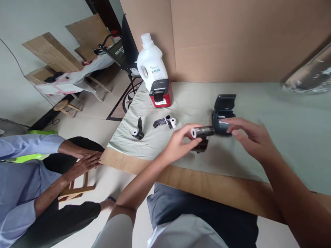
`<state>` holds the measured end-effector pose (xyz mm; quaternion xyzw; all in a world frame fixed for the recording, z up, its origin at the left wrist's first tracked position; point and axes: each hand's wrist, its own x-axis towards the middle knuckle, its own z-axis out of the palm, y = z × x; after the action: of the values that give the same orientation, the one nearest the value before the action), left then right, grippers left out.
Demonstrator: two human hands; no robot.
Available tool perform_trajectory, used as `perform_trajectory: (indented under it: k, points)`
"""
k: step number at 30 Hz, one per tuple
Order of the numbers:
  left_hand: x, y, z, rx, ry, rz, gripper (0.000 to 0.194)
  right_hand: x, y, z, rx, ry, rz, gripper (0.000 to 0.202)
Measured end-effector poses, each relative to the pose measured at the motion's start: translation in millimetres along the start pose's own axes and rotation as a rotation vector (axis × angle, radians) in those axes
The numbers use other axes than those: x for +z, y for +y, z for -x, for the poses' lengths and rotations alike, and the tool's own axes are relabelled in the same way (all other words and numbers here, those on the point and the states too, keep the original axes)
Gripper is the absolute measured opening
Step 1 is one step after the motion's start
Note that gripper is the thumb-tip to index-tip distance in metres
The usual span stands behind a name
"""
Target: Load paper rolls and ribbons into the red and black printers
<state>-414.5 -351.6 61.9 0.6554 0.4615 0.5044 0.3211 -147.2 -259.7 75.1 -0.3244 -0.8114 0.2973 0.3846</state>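
Observation:
My left hand (182, 141) grips a roll of dark shiny ribbon (205, 131) by its white-cored end, and a loose strip of the ribbon hangs below the roll. To its right, a small black printer-like device (221, 128) rests on the cloth with its lid (225, 102) raised. Over the device's right side hovers my right hand (249, 136), fingers apart, holding nothing I can see; whether it touches the device I cannot tell. Further left lie a small roll with a black strip (139, 134) and a pair of rolls (169, 121) with dark ribbon trailing out.
A red and black label printer (161, 93) stands before a white detergent bottle (153, 63). Cardboard (219, 41) walls the back of the cloth-covered table (279, 155). Plastic wrapping (310, 75) lies at the far right. Another person's hands (86, 160) rest by the left corner.

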Motion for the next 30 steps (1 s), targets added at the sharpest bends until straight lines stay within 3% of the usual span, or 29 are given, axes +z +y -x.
perform_trajectory:
  k: [3, 8, 11, 14, 17, 21, 24, 30]
  points:
    - [35.6, -5, -12, -0.068, -0.167, 0.174, 0.039, 0, -21, -7, 0.016, -0.196, 0.026, 0.026]
    - [66.7, -22, -33, -0.206, -0.073, 0.472, 0.050, -26, -16, -32, 0.133, -0.442, 0.139, 0.031]
    - [91.0, -30, -40, -0.328, -0.035, 0.608, 0.083, -41, 11, -56, 0.099, -0.423, 0.238, 0.030]
    - [117.5, -33, -45, -0.441, -0.110, 0.628, 0.107, -43, 49, -79, 0.111, -0.330, 0.339, 0.027]
    - [138.9, -37, -49, -0.462, -0.176, 0.590, 0.101, -37, 81, -89, 0.192, -0.284, 0.395, 0.027]
    - [153.0, -50, -51, -0.488, -0.173, 0.519, 0.073, -25, 106, -88, 0.224, -0.271, 0.456, 0.032]
    - [154.9, -59, -50, -0.503, -0.175, 0.489, 0.056, -19, 116, -86, 0.229, -0.299, 0.493, 0.033]
    - [155.4, -62, -50, -0.512, -0.167, 0.485, 0.054, -12, 116, -85, 0.234, -0.242, 0.525, 0.034]
